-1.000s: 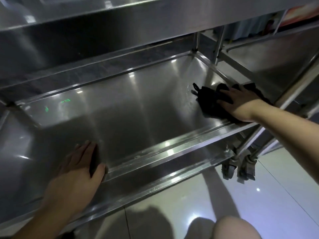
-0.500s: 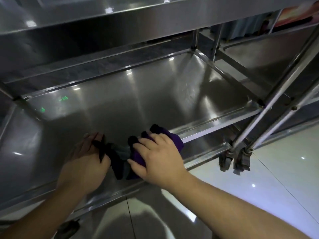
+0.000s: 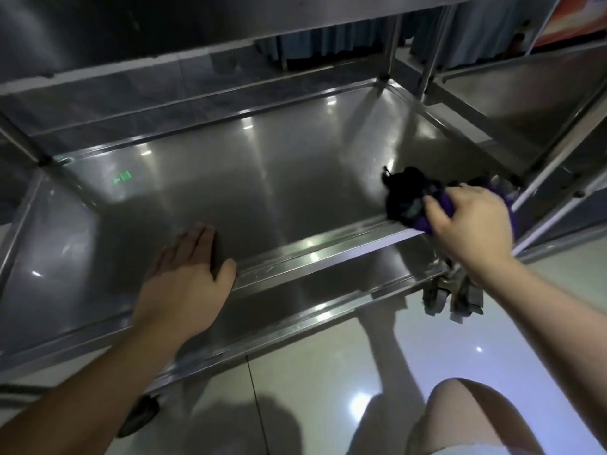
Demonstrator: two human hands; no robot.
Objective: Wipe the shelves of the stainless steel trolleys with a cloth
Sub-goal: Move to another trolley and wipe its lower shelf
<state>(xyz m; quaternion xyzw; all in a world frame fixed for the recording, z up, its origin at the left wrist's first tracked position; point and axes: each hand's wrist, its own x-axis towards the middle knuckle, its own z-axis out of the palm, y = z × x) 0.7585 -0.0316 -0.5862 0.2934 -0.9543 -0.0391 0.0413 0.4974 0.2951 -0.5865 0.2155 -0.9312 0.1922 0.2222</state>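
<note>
A stainless steel trolley shelf point(image 3: 262, 192) fills the middle of the head view, under an upper shelf. A dark purple cloth point(image 3: 407, 201) lies bunched on the shelf's front right rim. My right hand point(image 3: 473, 221) grips the cloth from above, fingers curled round it, at the right front corner. My left hand point(image 3: 187, 277) rests flat on the front left rim of the shelf, fingers straight, holding nothing.
A second steel trolley point(image 3: 525, 103) stands right beside this one, its posts close to my right hand. Castor wheels point(image 3: 453, 297) sit below the right front corner. The lowest shelf rim point(image 3: 295, 320) runs under the wiped shelf. Glossy floor tiles point(image 3: 328, 389) and my knee point(image 3: 466, 418) are nearest me.
My right hand has swept the cloth from beside my left hand along the front rim to the right corner. The left hand has stayed on the front left rim.
</note>
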